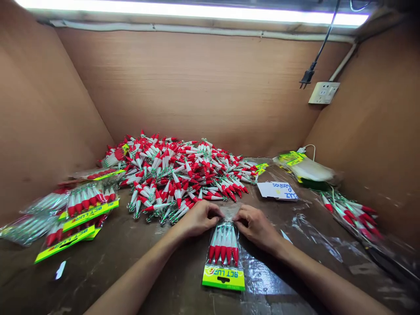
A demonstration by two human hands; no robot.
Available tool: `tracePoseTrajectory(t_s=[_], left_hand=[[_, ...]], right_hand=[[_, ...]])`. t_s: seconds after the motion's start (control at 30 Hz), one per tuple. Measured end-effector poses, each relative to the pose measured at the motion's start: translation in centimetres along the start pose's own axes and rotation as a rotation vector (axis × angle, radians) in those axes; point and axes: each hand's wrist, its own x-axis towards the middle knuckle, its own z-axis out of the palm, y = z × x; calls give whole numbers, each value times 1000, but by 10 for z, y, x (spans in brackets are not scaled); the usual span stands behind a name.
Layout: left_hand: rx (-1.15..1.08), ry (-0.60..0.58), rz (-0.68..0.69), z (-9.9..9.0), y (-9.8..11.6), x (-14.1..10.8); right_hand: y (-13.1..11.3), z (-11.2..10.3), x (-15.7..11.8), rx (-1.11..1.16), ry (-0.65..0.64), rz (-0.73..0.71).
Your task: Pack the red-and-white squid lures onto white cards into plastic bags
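A clear plastic bag with a yellow-green header lies flat on the table in front of me, its header toward me. Inside it, several red-and-white fishing lures sit side by side with red ends toward the header. My left hand pinches the bag's far left edge between thumb and fingers. At the far right edge, my right hand pinches the same clear plastic. Just beyond both hands spreads a big heap of loose red-and-white lures with green hooks or tinsel.
Filled lure bags are stacked at the left. At the right lie a pile of flat bags, a handwritten white card and more lures. A plug hangs near the wall socket. Wooden panels enclose the table.
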Motion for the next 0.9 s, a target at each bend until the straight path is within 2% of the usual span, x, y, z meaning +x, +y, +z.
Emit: tracePoseTrajectory(t_s=[0.1,0.2,0.43,0.63,0.9], left_hand=[[2,-22,54,1,2,-3],[34,-28,46,1,0,-5],[246,9,117,5,-3,-13],[375,-26,229,7,-3,-28],[741,-142,281,6,5,-59]], right_hand=[[1,1,-2,-22,2,-36],[1,-1,-3,-29,-10,-50],[-10,-8,-9,-10,0,-123],[-17,-15,-14,-140,-104,-288],[-34,-28,-20,-365,-214,-437]])
